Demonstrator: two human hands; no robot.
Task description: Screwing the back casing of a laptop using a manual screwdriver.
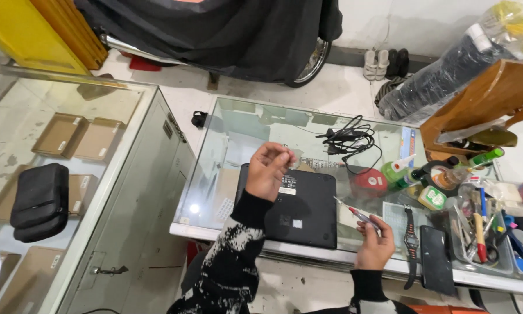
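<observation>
Screwdriver [357, 216] gripped in fingers of right hand [375, 244], near body, above front edge of glass table [226, 174]; long axis slanting, tip up-left toward black laptop [299, 206]. Farther up, left hand [268, 170] raised over laptop, fingers pinched on a small clear piece [293, 152], too small to identify. Left hand nearer to laptop. Beyond, black cable [348, 139].

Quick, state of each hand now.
Left hand: raised over the black laptop, fingers pinched; what it holds cannot be told.
Right hand: holding a syringe-like tool.
</observation>
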